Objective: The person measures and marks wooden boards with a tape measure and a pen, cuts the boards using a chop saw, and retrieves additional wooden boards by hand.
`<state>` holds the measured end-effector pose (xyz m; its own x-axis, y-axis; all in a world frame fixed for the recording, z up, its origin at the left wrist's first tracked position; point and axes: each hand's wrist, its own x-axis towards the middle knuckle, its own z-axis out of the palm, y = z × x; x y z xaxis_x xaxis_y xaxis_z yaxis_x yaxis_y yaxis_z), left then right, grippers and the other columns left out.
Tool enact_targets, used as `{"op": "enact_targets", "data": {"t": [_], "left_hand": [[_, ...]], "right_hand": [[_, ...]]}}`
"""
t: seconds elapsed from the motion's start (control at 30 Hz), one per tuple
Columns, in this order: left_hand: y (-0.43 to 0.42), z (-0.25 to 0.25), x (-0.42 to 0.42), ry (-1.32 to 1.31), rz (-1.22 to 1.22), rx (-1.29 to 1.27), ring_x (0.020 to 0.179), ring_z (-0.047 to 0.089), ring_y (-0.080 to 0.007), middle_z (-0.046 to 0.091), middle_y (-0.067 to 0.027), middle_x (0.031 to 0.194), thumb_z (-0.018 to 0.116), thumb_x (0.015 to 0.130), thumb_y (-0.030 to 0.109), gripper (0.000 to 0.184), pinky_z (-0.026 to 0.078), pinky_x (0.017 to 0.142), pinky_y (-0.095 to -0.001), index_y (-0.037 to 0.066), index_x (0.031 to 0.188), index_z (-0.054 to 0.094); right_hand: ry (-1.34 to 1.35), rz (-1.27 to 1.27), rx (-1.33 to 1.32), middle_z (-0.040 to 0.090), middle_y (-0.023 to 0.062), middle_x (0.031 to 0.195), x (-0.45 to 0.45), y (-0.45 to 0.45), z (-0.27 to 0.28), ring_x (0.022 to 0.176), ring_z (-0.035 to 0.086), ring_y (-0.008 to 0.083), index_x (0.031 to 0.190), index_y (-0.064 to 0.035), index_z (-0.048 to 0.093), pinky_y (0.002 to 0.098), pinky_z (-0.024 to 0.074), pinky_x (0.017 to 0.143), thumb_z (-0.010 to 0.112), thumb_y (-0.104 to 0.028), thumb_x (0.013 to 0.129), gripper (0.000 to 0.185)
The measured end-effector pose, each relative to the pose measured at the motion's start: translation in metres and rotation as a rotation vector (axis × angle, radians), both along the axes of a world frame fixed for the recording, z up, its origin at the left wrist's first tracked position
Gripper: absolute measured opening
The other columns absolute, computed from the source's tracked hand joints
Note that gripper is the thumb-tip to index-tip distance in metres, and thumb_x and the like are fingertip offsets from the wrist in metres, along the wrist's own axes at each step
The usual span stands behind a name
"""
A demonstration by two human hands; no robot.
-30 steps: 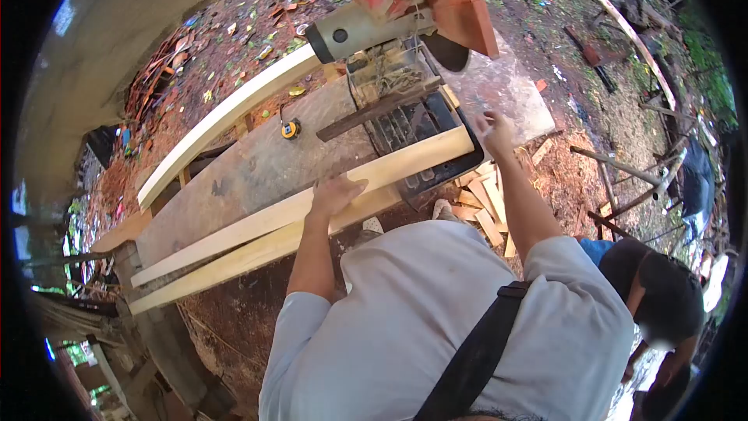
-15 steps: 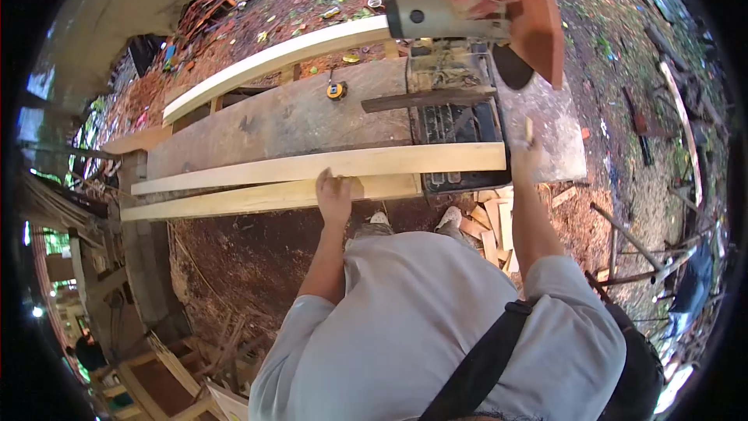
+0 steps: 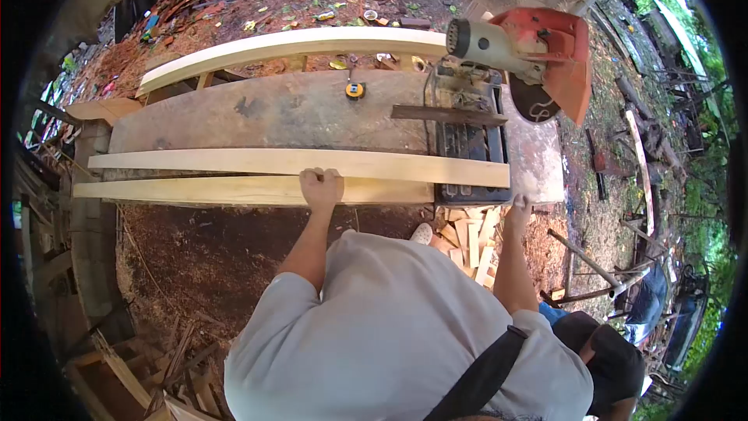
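My left hand [image 3: 321, 187] is closed on the near edge of a long pale wooden plank [image 3: 195, 161], its wrist crossing a second plank [image 3: 179, 189] that lies alongside, nearer to me. Both planks rest on the long workbench [image 3: 280, 113]. The first plank's right end lies over the black base [image 3: 467, 140] of a chop saw. My right hand [image 3: 520, 209] is at the bench's front edge, just right of that end; its fingers are mostly hidden. Raised above the base is the red saw head [image 3: 549, 51], with a dark disc blade [image 3: 534, 100] below its guard.
A dark wood strip [image 3: 448, 114] lies across the saw base. A yellow tape measure [image 3: 355, 90] sits on the bench, and another long timber [image 3: 288, 45] runs along its far side. Offcuts [image 3: 471, 242] are piled below on the ground. Poles [image 3: 584, 257] stick out at right.
My right hand has come down toward me from the bench's right side, where it held a small wood piece. The view has shifted; my left hand stays at the plank.
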<state>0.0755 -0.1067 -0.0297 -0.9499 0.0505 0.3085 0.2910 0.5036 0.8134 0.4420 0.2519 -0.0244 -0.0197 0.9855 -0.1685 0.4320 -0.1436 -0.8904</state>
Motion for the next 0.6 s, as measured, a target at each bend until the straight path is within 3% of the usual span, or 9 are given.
{"op": "enact_targets", "data": {"t": [0.07,0.13,0.2,0.3,0.37,0.43,0.5,0.57,0.6], "left_hand": [[0.000,-0.011,-0.002,-0.057,0.006,0.118,0.071,0.052,-0.0244,0.051,-0.0097,0.071,0.071,0.078,0.009,0.022,0.045,0.067,-0.0415,0.003,0.072,0.050],[-0.006,-0.013,-0.007,-0.116,0.012,0.229,0.067,0.052,-0.0196,0.050,-0.0076,0.069,0.075,0.078,0.009,0.027,0.045,0.061,-0.0380,0.004,0.072,0.049],[-0.013,-0.008,-0.011,-0.611,-0.099,0.577,0.060,0.049,-0.0132,0.048,-0.0028,0.069,0.079,0.080,0.014,0.033,0.042,0.051,-0.0318,0.003,0.072,0.049],[-0.030,0.001,-0.014,-0.721,-0.215,0.861,0.055,0.048,-0.0103,0.051,-0.0013,0.068,0.078,0.083,0.017,0.031,0.041,0.047,-0.0292,0.004,0.074,0.052],[-0.057,-0.011,-0.020,-0.677,-0.154,0.843,0.056,0.049,-0.0105,0.054,-0.0027,0.069,0.077,0.085,0.019,0.029,0.042,0.048,-0.0292,0.004,0.076,0.054],[-0.089,-0.002,-0.037,-0.641,-0.115,0.802,0.056,0.050,-0.0108,0.057,-0.0042,0.069,0.075,0.086,0.022,0.028,0.044,0.049,-0.0292,0.004,0.077,0.056],[-0.126,0.042,-0.063,-0.583,0.553,0.787,0.057,0.055,-0.0149,0.061,-0.0055,0.069,0.069,0.091,0.029,0.029,0.047,0.050,-0.0320,0.005,0.078,0.059],[-0.183,0.016,-0.110,-0.610,0.438,1.237,0.071,0.062,-0.0189,0.066,-0.0071,0.083,0.064,0.093,0.032,0.031,0.050,0.058,-0.0346,0.002,0.088,0.063],[-0.198,0.074,-0.112,-0.648,0.433,1.330,0.090,0.063,-0.0211,0.066,-0.0082,0.100,0.062,0.095,0.028,0.030,0.053,0.072,-0.0366,0.000,0.104,0.063]], "right_hand": [[0.017,0.009,0.279,0.065,0.0184,0.113,-0.033,0.006,-0.005,0.098,0.063,0.0246,0.127,0.0085,0.057,0.0386,0.0486,0.086,0.065,-0.029,0.093,0.051],[-0.153,0.118,0.292,0.066,0.0184,0.112,-0.036,0.024,-0.031,0.098,0.064,0.0252,0.126,0.0086,0.057,0.0387,0.0489,0.086,0.066,-0.027,0.092,0.050],[-0.461,0.218,0.305,0.068,0.0182,0.108,-0.044,0.035,-0.026,0.098,0.064,0.0261,0.124,0.0079,0.059,0.0351,0.0495,0.086,0.070,-0.023,0.088,0.049],[0.444,-0.029,-0.416,0.058,0.0042,0.078,-0.054,0.034,0.023,0.061,0.053,0.0151,0.102,-0.0060,0.066,0.0286,0.0390,0.046,0.065,-0.023,0.091,0.020],[0.271,-0.132,-0.367,0.056,0.0061,0.076,-0.054,0.030,0.045,0.060,0.052,0.0191,0.093,-0.0066,0.062,0.0311,0.0414,0.048,0.070,-0.026,0.088,0.021],[0.172,0.105,-0.171,0.051,0.0054,0.071,-0.030,0.034,0.043,0.055,0.047,0.0167,0.088,-0.0058,0.061,0.0290,0.0385,0.047,0.069,-0.023,0.087,0.019],[0.435,0.256,-0.272,0.058,0.0008,0.075,-0.007,0.028,0.053,0.056,0.051,0.0104,0.093,-0.0057,0.063,0.0214,0.0381,0.047,0.050,-0.021,0.099,0.021],[0.604,0.143,-0.336,0.062,-0.0005,0.079,-0.004,-0.024,0.088,0.059,0.055,0.0098,0.100,-0.0075,0.064,0.0216,0.0401,0.048,0.051,-0.024,0.101,0.021],[0.629,0.103,-0.297,0.065,0.0006,0.085,0.009,-0.039,0.092,0.063,0.058,0.0097,0.102,-0.0077,0.064,0.0214,0.0404,0.049,0.054,-0.027,0.100,0.022]]}}
